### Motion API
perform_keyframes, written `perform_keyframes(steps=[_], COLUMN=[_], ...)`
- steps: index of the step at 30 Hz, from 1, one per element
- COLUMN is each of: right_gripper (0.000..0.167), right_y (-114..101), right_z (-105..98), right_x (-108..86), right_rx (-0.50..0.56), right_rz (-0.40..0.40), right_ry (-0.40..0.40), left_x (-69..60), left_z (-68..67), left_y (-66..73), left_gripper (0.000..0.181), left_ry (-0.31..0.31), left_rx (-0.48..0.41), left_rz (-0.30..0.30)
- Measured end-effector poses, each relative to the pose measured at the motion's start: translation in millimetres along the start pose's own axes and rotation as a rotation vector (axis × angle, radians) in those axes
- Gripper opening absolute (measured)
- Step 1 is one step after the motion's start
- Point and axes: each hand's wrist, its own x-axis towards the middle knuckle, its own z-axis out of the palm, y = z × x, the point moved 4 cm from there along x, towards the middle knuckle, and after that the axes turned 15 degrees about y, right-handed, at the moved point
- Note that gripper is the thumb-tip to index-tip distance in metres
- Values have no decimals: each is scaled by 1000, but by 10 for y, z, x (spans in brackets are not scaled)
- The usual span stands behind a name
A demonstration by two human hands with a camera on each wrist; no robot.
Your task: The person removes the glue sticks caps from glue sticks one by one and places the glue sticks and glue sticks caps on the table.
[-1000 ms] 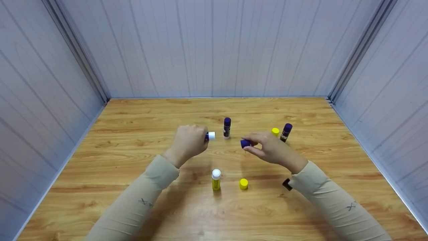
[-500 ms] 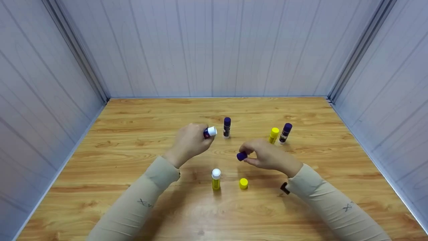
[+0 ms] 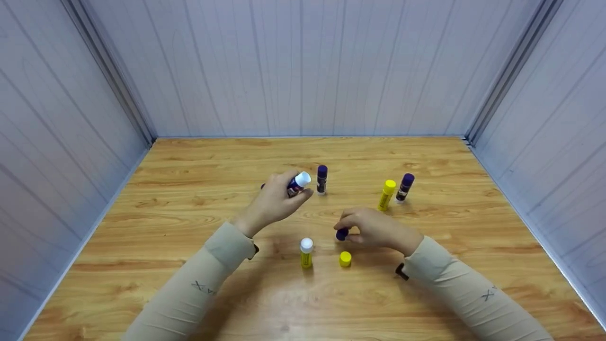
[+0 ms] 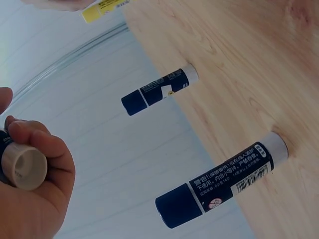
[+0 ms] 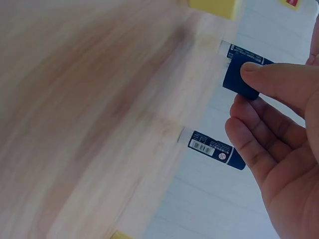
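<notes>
Two grips | left hand (image 3: 271,202) curled round glue stick (image 3: 297,184) | right hand (image 3: 378,231) pinches dark cap (image 3: 342,234)

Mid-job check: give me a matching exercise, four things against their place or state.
1. Left hand
2. Right hand
3. Loose yellow cap
4. Yellow-capped stick

A. Stands beside a dark-capped stick
B. Holds a dark stick, white end showing
C. On the table, near the white-topped yellow stick
D. Pinches a dark cap

Pairs: 1-B; 2-D; 3-C; 4-A
</notes>
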Motion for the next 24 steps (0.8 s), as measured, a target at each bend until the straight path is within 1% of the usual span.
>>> perform_keyframes(steps=[5,8,12,15,19,24], right_gripper=[27,26,23,21,21,21], right_y=[6,12,14,12,9,-1], right_z=[57,89,124,137,144,145], right_x=[-7,-17,-38,-48,-47,-41], right_rx=[10,0,-25,-31,-29,-34], right_rz=[29,26,-2,-11,-14,1], right_ry=[-45,-61,-66,-67,-72,-87], left_x=[-24,-42,-64,-82,-103,-107], left_z=[-2,-4,-2,4,17,31], left_y=[10,4,-14,-31,-48,-47], left_gripper=[17,18,18,16,15,13], left_ry=[-31,-41,-50,-79,-128,-146], left_rx=[-70,-94,-128,-197,-291,-307], left_rz=[-51,-79,-95,-119,-170,-178])
